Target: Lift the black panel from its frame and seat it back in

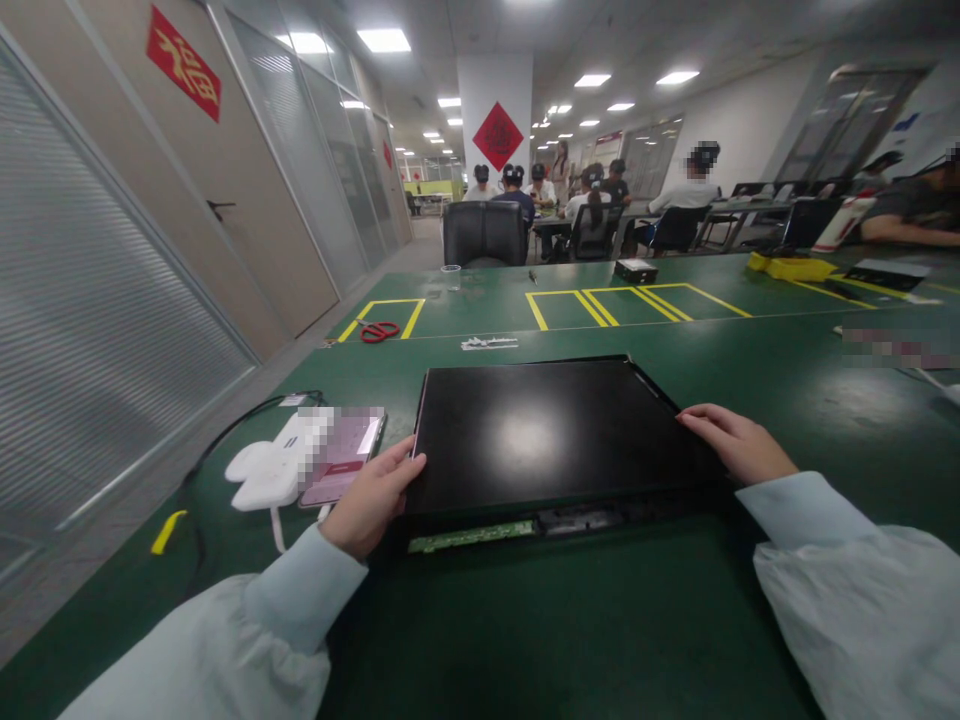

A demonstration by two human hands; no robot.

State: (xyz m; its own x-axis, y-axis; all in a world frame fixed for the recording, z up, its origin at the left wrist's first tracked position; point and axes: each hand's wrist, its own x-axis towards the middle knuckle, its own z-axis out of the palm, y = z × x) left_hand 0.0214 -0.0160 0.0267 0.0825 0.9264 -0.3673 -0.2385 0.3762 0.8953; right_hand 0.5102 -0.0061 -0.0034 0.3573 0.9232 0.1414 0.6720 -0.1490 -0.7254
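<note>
LCD panel (551, 430) laid flat on tabletop (600, 620), between both grips | left hand (373, 497) clasped on its left edge | right hand (739, 443) resting flat, unclenched, on right edge | circuit strip (472, 537) exposed along near edge; panel not yet lifted or opened

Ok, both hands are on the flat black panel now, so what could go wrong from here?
The left hand and right hand touch only the side edges of the flat black glossy panel; lifted that way, it might flex or slip. The exposed green circuit strip along its near edge could scrape the green table. The phone and white power strip lie close by on the left and could get knocked.
</note>
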